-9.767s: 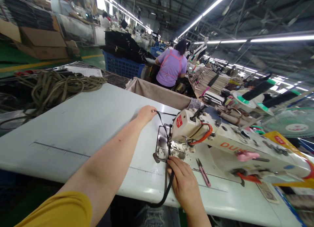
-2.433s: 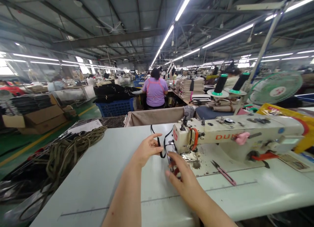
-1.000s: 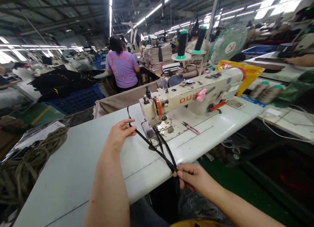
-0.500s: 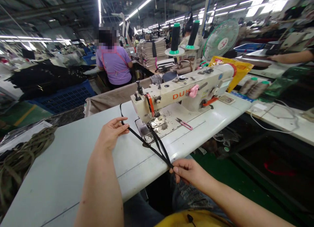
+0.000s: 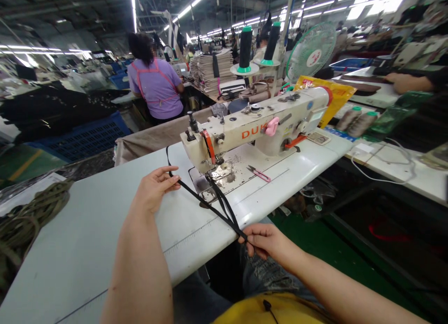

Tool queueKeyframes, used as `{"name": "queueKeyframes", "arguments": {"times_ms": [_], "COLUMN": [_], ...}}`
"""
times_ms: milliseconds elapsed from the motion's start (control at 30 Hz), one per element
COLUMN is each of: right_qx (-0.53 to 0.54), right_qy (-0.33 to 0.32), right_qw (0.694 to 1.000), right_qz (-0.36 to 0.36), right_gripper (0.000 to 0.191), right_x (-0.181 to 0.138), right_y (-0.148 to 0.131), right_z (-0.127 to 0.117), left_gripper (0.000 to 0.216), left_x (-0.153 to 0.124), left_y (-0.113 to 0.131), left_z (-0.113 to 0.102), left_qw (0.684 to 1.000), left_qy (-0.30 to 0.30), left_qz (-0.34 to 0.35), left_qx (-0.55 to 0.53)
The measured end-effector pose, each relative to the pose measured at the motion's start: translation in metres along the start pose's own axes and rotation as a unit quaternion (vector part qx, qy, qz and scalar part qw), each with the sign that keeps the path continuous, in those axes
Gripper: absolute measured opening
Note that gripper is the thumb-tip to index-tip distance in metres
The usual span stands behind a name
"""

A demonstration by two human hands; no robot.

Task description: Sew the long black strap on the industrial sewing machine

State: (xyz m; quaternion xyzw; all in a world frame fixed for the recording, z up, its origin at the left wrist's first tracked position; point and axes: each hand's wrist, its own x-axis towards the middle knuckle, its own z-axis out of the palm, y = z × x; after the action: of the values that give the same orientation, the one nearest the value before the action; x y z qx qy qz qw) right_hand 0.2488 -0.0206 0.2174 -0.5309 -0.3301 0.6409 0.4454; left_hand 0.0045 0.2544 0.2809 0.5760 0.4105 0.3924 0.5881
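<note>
A narrow black strap runs taut across the tabletop between my two hands. My left hand pinches it left of the sewing machine's head, and its far end trails over the back edge. Near the front edge, my right hand grips the strap together with black lengths that lead back under the presser foot. The sewing machine, cream with orange letters, stands just beyond. Pink-handled thread snips lie on the machine bed, to the right of the needle area.
Olive webbing is heaped at the left of the white table. Two black thread cones stand behind the machine, near a green fan. A person in purple works ahead; another person's hand shows at right.
The view has shifted slightly, moving the scene left and up in the picture. Both hands keep their hold on the strap. The hand at far right has changed its pose.
</note>
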Motion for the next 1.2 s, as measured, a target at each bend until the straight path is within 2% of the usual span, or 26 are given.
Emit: {"name": "queueKeyframes", "arguments": {"times_ms": [233,433,633,767,933,1200], "right_qx": [-0.023,-0.034,-0.085,-0.078,-0.032,-0.005], "right_qy": [0.001,0.033,0.043,0.035,0.018,0.021], "right_qw": [1.0,0.998,0.995,0.996,0.999,1.0], "right_qz": [-0.006,-0.048,-0.041,-0.036,-0.013,-0.009], "right_gripper": [0.032,0.044,0.05,0.059,0.061,0.057], "right_x": [-0.002,0.0,-0.003,-0.002,-0.005,-0.008], "right_y": [-0.001,0.007,0.006,0.007,0.006,0.005], "right_z": [0.0,0.002,-0.002,-0.006,-0.008,-0.009], "left_gripper": [0.073,0.061,0.051,0.043,0.049,0.064], "left_x": [0.002,0.003,0.005,0.005,0.004,0.008], "left_y": [-0.002,-0.004,-0.004,-0.004,-0.007,-0.011], "left_z": [-0.002,-0.003,-0.004,-0.008,-0.012,-0.014], "left_qw": [1.0,0.998,0.996,0.995,0.995,0.996], "left_qy": [0.008,0.055,0.078,0.055,0.014,0.08], "left_qz": [-0.003,0.019,0.029,0.014,0.002,0.002], "left_qx": [-0.004,-0.026,-0.035,-0.082,-0.097,-0.028]}}
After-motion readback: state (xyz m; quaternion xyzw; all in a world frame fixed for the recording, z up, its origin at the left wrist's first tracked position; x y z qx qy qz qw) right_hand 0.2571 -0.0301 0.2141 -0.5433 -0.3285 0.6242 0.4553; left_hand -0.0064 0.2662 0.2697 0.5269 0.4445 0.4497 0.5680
